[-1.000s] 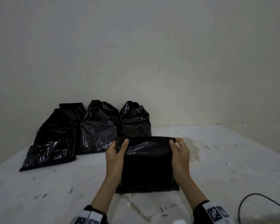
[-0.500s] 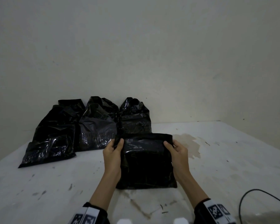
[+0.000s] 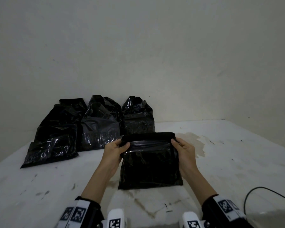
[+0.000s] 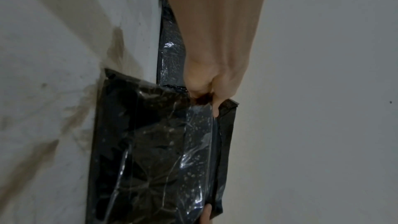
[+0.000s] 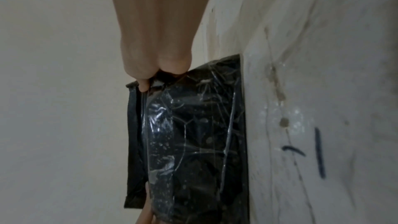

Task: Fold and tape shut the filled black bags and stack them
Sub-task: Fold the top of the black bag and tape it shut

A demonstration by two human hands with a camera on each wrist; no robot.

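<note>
White table (image 3: pixel 237 162), stained and scuffed, runs back to a plain wall (image 3: pixel 155 46); a black cable (image 3: pixel 253 193) loops at the near right edge. At the back left, against the wall, a cluster of open-topped black bags (image 3: pixel 95 125), tops loose, not yet folded as far as can be seen. In front of them, near centre and close to the person, lies the bag being worked (image 3: pixel 150 163), flat on the table, roughly square, with its folded top band running left to right across the far edge. That band's long axis lies crosswise to both forearms, so each hand meets one end of it. Left hand (image 3: pixel 116 153) pinches the left end of the fold, thumb on top, fingers curled under; the left wrist view shows the same pinch (image 4: pixel 206 89) at the corner. Right hand (image 3: pixel 184 150) grips the right end likewise, seen closing on the corner in its own wrist view (image 5: pixel 150 74). Both hands equally near; neither free. No tape visible in any view. Judgement: next roll should come toward the body, both ends turning together, else the band skews. A hand must let go to fetch tape, and the fold may spring open.
</note>
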